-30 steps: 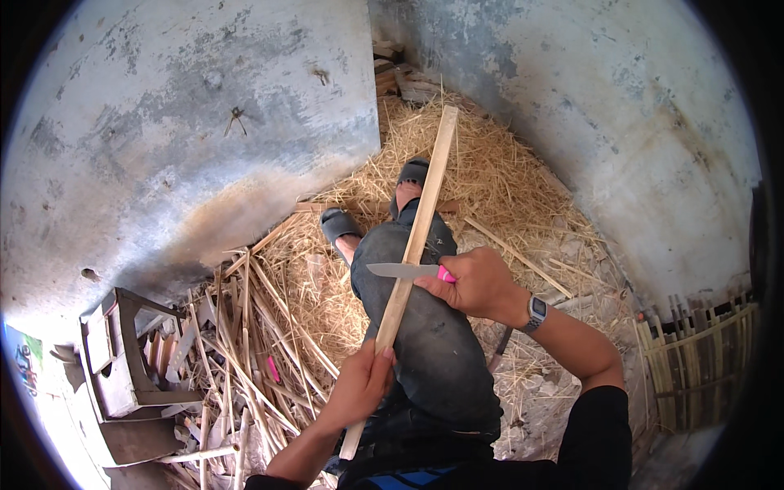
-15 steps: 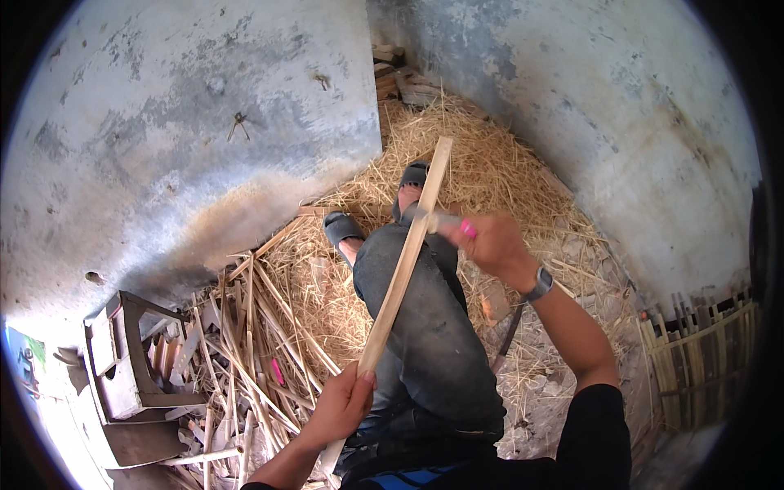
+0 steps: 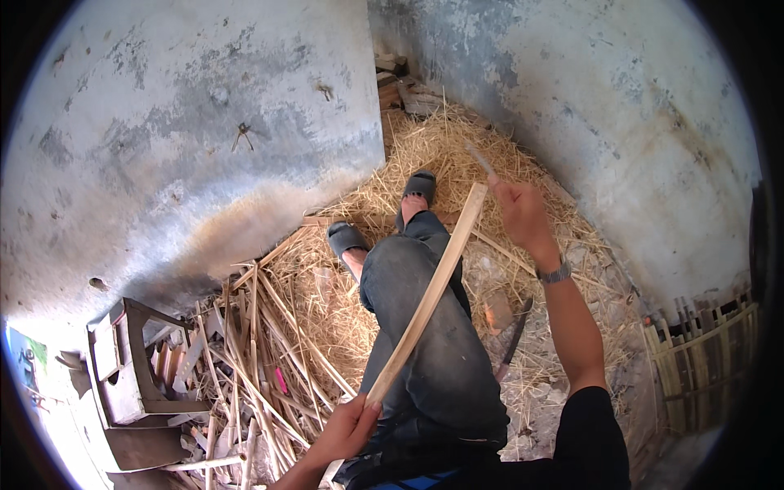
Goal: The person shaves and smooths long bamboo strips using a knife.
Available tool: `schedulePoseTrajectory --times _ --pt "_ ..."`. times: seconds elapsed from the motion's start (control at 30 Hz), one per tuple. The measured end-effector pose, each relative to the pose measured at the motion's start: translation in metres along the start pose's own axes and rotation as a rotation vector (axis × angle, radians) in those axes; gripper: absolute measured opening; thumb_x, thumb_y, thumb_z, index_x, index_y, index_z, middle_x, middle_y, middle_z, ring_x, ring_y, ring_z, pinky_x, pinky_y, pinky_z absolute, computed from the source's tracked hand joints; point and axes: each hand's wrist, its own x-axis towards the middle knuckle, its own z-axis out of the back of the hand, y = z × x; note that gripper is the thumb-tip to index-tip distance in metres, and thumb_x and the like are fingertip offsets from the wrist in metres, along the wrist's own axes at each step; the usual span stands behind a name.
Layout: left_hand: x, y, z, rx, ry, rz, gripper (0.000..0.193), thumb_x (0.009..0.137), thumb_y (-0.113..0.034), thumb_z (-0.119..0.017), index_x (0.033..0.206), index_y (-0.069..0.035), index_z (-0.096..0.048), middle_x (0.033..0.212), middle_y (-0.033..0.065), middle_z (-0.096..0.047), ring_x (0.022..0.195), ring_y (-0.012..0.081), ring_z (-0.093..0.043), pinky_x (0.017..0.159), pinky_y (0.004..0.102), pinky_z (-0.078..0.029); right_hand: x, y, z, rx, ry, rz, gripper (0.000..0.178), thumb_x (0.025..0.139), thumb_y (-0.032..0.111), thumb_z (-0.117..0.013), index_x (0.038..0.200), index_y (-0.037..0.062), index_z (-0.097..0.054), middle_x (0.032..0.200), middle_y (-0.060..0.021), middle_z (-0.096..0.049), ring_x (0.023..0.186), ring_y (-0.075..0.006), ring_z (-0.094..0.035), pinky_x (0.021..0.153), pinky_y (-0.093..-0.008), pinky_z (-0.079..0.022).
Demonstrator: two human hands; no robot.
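Observation:
A long pale bamboo strip (image 3: 433, 294) slants across my thighs, its far end beyond my knee. My left hand (image 3: 347, 426) grips it near the lower end, by my hip. At the strip's far end, my right hand (image 3: 525, 216) is closed round a knife (image 3: 479, 158), whose grey blade points up and to the left over the shavings. The fingers hide most of the knife's handle. The blade looks clear of the strip. My legs (image 3: 408, 286) are bent under the strip, with dark slippers (image 3: 347, 237) on my feet.
Pale shavings (image 3: 392, 163) cover the floor ahead. At the left lie several split bamboo pieces (image 3: 261, 351) beside a worn wooden frame (image 3: 122, 359). A dark curved blade (image 3: 516, 339) rests at my right. A slatted bamboo basket (image 3: 706, 359) stands by the right wall (image 3: 621, 122).
My right hand has moved forward with the knife, from the strip's upper part to past its far end. The strip's far end has shifted right and nearer to me.

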Motion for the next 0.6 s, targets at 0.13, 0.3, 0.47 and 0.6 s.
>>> schedulePoseTrajectory --times 0.13,0.3,0.47,0.6 --pt "0.025 -0.021 -0.003 -0.017 -0.039 -0.038 0.026 0.111 -0.025 -0.045 0.097 -0.004 -0.054 0.062 -0.0044 -0.047 0.05 0.004 -0.041 0.048 0.0233 -0.033 -0.031 0.035 0.004 -0.04 0.174 0.08 0.057 0.101 0.044 -0.057 0.064 0.0005 -0.062 0.047 -0.0109 -0.042 0.042 -0.0191 -0.041 0.046 -0.0395 -0.033" --pt "0.057 -0.041 -0.006 -0.125 -0.063 -0.126 0.023 0.111 -0.022 -0.043 0.102 -0.004 -0.053 0.062 -0.0045 -0.044 0.05 0.0034 -0.04 0.047 0.0224 -0.031 -0.05 0.044 0.011 0.0 0.165 -0.046 0.053 0.099 0.043 -0.062 0.066 0.0017 -0.064 0.046 -0.0096 -0.043 0.042 -0.0186 -0.042 0.044 -0.0382 -0.033" --pt "0.071 -0.052 -0.006 -0.243 0.004 -0.132 0.022 0.111 -0.022 -0.043 0.105 -0.004 -0.053 0.062 -0.0045 -0.043 0.05 0.0039 -0.039 0.047 0.0227 -0.032 -0.06 0.037 0.027 -0.001 0.163 0.004 0.052 0.094 0.047 -0.067 0.065 0.0034 -0.065 0.046 -0.0107 -0.048 0.041 -0.0251 -0.047 0.044 -0.0392 -0.036" --pt "0.073 -0.057 -0.006 -0.215 -0.022 -0.108 0.024 0.111 -0.023 -0.043 0.105 -0.003 -0.055 0.061 -0.0043 -0.045 0.051 0.0039 -0.041 0.049 0.0236 -0.034 -0.091 0.056 0.013 -0.164 0.315 0.203 0.055 0.091 0.054 -0.068 0.063 0.0057 -0.067 0.048 -0.0132 -0.054 0.044 -0.0314 -0.056 0.046 -0.0413 -0.044"
